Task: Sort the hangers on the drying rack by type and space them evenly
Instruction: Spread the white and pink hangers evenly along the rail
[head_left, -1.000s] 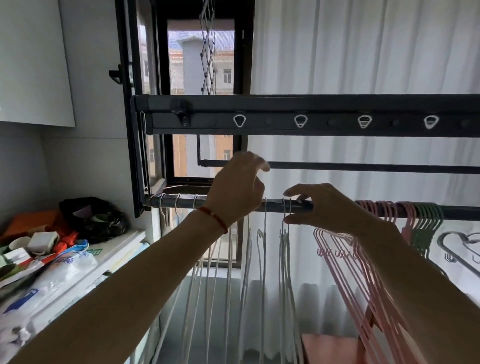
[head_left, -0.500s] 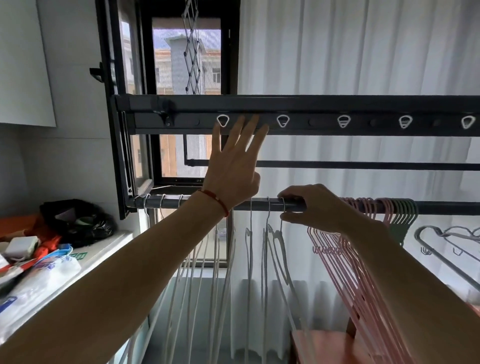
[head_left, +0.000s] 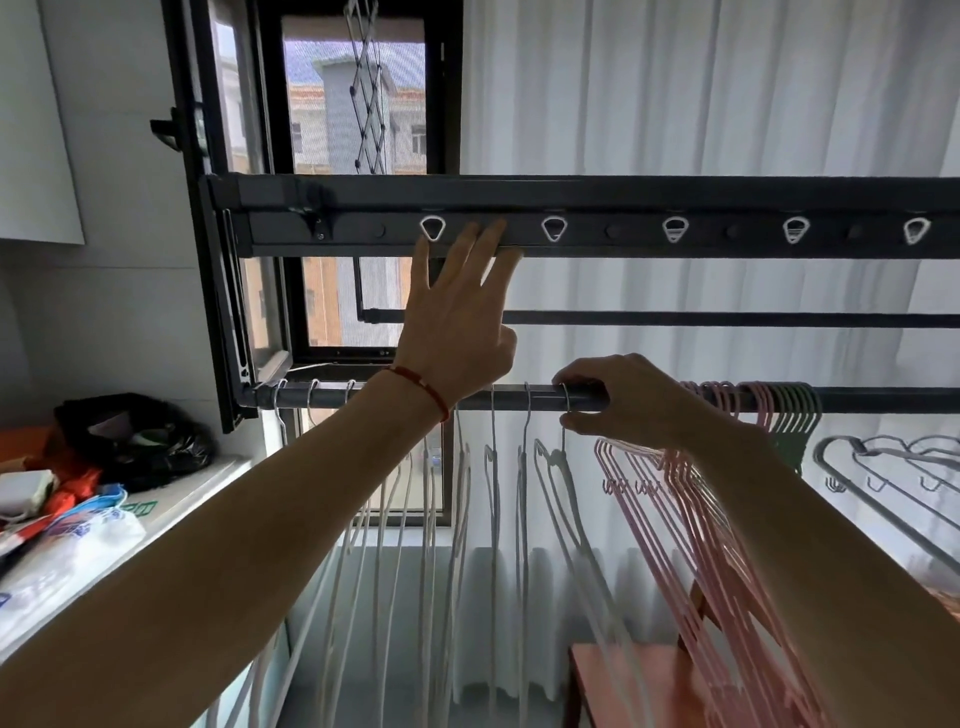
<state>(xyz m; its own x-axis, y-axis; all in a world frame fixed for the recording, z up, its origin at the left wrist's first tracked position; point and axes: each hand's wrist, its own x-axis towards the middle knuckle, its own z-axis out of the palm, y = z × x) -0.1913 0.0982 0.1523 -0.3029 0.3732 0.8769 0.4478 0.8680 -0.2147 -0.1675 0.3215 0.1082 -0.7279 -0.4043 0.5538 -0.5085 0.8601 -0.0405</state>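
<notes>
Nearest: right hand (head_left: 621, 402) at the rail (head_left: 519, 400), thumb and forefinger pinching the hook of a white hanger (head_left: 563, 467), remaining fingers curled over the rail. Left hand (head_left: 457, 322) raised above the rail, fingers straight and spread wide, holding nothing, fingertips reaching up in front of the upper bar (head_left: 597, 228) with its row of white loops; contact with that bar not determinable.

Below and left of the right hand: white hangers (head_left: 426, 493) spread singly along the rail, gaps uneven. Directly right of the right hand: pink hangers (head_left: 691, 499) bunched tightly; beyond them a small green group (head_left: 797, 415), then grey hangers (head_left: 883, 467) hanging lower at far right.

Step in hand, by judgement: spacing of the white group, the rightmost white hook being positioned. Types already largely grouped. Next move likely to call for a small slide of the pinched hook along the rail to match neighbouring gaps, then spreading of the crowded pink set.

Farther off: shelf clutter (head_left: 78, 493) left of the left forearm, window (head_left: 358, 104) and curtain (head_left: 675, 104) behind.

Hidden or unclear: hooks behind the left wrist; exact count of pink hangers; lower ends of all hangers blurred or cut off; rail's right end out of frame.
</notes>
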